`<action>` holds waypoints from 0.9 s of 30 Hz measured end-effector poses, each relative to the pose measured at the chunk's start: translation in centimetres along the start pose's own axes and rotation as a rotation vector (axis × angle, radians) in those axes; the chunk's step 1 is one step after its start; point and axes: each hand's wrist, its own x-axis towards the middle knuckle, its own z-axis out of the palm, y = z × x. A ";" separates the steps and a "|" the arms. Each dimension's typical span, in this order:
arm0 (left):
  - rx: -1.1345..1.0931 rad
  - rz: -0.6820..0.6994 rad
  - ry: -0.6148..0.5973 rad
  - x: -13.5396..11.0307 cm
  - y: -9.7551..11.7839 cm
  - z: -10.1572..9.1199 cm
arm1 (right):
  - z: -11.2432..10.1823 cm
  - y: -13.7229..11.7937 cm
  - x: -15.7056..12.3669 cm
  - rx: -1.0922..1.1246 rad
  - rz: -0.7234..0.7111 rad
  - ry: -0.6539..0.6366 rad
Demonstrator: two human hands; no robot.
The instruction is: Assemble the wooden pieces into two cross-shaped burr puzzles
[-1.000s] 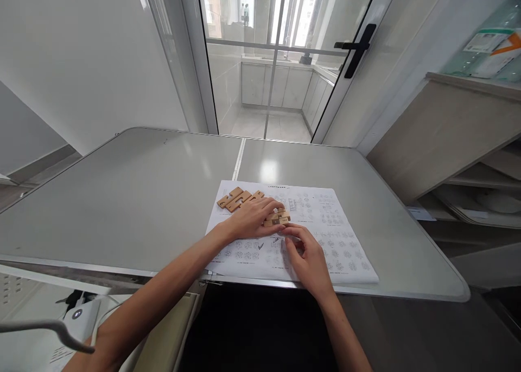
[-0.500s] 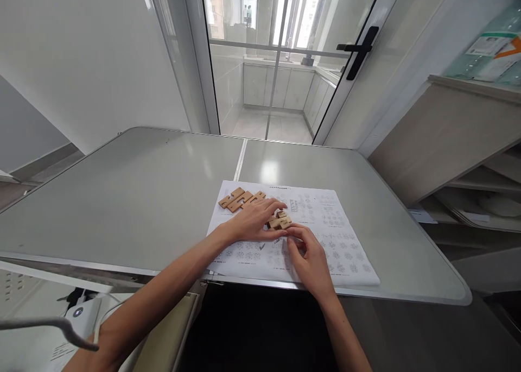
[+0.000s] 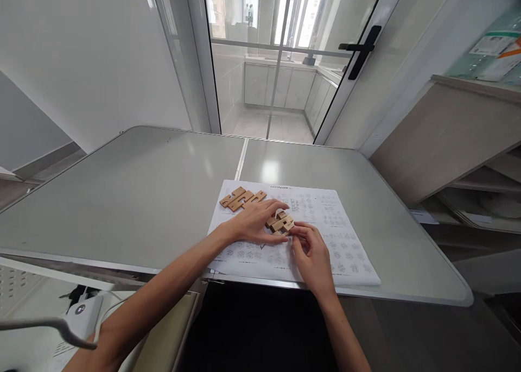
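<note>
Closest in, dark clothing (image 3: 260,328) fills the lap, and over on the left a white device (image 3: 83,313) shows a round dark mark, with lines of print beside it too small to read. Now the hands! The right hand (image 3: 315,260) is on the sheet, fingers curled, fingertips at the right end of the wooden cluster (image 3: 279,225); whether they pinch it, I can't tell. The left hand (image 3: 256,220) comes across the other side, thumb below, fingers above, the cluster between them; how firmly it grips, no telling from here.

Under it all, the printed paper (image 3: 277,266), packed with rows of little drawings, a heading along the far edge, captions between, all too fine to make out. Just past the left hand, flat notched wooden pieces (image 3: 236,204) lie side by side, dark marks like digits on their ends, and I won't swear to which.

Around that, the pale grey table (image 3: 171,198), glossy, a seam running away from us. On the right, wooden shelving (image 3: 431,144) carries clear bottles (image 3: 494,51), label green, white and orange, wording unreadable. Beyond, a glazed door (image 3: 280,48), black handle (image 3: 365,51), pale cabinets (image 3: 257,84) and a bright window (image 3: 307,13).
</note>
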 end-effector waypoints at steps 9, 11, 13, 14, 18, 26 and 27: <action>-0.067 -0.050 -0.035 0.1 0.5 -0.5 | 0.1 0.5 0.2 -0.028 -0.018 0.021; -0.093 -0.043 -0.035 0.1 0.5 -0.6 | 0.1 0.4 0.2 -0.023 -0.020 0.013; -0.119 -0.033 -0.038 0.1 0.5 -0.7 | 0.1 0.1 0.2 -0.023 -0.019 0.008; -0.131 -0.030 -0.041 0.0 0.5 -0.7 | 0.2 0.0 0.2 -0.027 -0.019 0.006; -0.210 -0.064 -0.076 0.0 0.2 -0.9 | 0.1 -0.4 0.1 -0.047 -0.009 -0.007; -0.376 -0.078 -0.230 -0.1 -1.4 -2.2 | 0.1 -0.7 0.1 -0.050 0.003 -0.030; -0.381 -0.073 -0.244 -0.1 -1.6 -2.2 | 0.1 -0.7 0.1 -0.051 0.003 -0.031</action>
